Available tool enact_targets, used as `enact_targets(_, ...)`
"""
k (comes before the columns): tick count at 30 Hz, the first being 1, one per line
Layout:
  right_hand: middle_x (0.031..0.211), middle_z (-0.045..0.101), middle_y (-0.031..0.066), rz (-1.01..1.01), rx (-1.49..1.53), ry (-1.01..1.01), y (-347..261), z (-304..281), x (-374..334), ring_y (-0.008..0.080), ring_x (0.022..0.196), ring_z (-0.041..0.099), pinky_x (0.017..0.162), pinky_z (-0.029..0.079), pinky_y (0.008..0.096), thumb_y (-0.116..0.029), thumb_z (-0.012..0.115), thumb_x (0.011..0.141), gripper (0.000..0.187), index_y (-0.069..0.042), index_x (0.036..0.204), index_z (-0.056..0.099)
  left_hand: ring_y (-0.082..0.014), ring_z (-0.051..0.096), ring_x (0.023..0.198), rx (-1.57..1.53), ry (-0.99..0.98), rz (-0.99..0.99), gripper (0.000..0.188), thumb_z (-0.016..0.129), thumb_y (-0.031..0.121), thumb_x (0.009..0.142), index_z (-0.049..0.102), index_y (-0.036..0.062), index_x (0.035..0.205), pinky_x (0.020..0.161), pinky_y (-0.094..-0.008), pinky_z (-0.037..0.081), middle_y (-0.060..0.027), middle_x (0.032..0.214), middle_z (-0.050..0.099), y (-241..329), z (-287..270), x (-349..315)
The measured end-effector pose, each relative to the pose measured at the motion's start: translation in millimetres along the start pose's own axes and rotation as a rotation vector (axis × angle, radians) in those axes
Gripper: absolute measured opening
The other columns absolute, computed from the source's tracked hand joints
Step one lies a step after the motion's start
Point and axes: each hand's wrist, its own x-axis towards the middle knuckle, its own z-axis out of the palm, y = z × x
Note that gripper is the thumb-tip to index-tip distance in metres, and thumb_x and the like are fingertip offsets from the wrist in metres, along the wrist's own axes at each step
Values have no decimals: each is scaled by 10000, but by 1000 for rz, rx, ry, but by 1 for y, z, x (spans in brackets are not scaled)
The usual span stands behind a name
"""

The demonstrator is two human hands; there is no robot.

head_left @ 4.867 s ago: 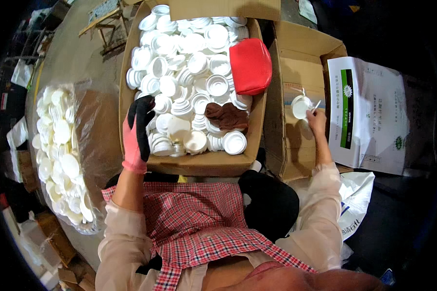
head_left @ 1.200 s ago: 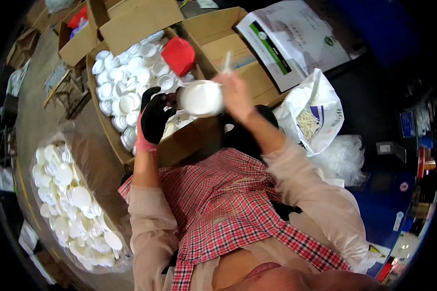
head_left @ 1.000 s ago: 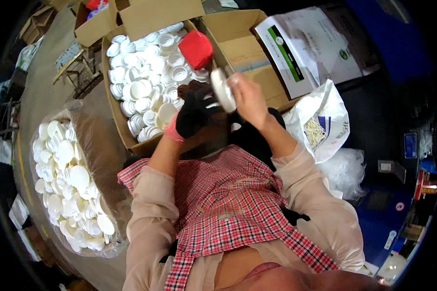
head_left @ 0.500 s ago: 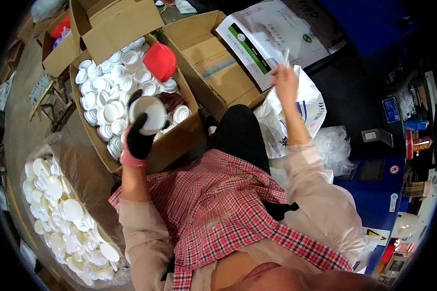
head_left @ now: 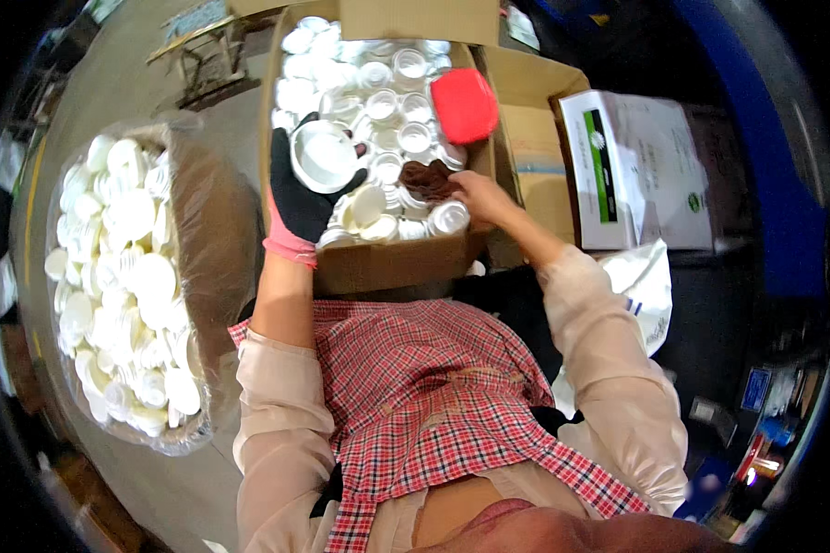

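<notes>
My left hand (head_left: 300, 203), in a black glove with a pink cuff, is closed around a white round plastic lid (head_left: 325, 155), its hollow side facing up. It hovers over an open cardboard box (head_left: 392, 269) filled with similar white lids (head_left: 382, 107). Bare, my right hand (head_left: 480, 196) reaches over the box's right side, its fingers closed on a crumpled dark brown cloth (head_left: 424, 181) that lies on the lids. Behind that cloth, a red, flat, rounded piece (head_left: 465, 106) rests on the pile at the box's right edge.
At left, a clear plastic liner (head_left: 189, 405) holds a heap of white lids (head_left: 129, 276). Right of the box stand another cardboard box (head_left: 530, 120) and a white printed carton (head_left: 636, 175). A white plastic bag (head_left: 653, 293) sits nearer. A stool (head_left: 210, 60) is far left.
The view has turned. My right hand has left the white bag, no longer shows the small pale stick-like thing it held, and has taken hold of the brown cloth. The left hand still holds the lid.
</notes>
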Motion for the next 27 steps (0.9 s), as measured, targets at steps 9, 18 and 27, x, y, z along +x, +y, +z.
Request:
enact_targets(9,1019,594,203,86,-111,18,26,68,100,360,951,620,760,486,467,-176,689,768,267,-26,988,660,-259,604,1035,23,3,76,614,710,100,825,363,12,1324,868,-383,522,-138,1146,568,11,1,-5)
enact_targets(18,1243,519,117,-499,834,192,-129,-58,35,207,1081,491,922,391,313,-126,707,822,284,-30,954,476,-200,598,1035,908,-36,463,735,844,81,665,430,13,1269,892,-338,488,-116,1151,605,-25,10,7)
enact_targets(27,1088,593,137,-651,464,448,-146,-38,0,340,1010,575,850,474,386,-17,691,755,343,-63,1084,606,-226,612,965,829,-15,526,432,622,202,882,476,-7,1230,846,-333,512,-128,1069,603,-57,-8,18)
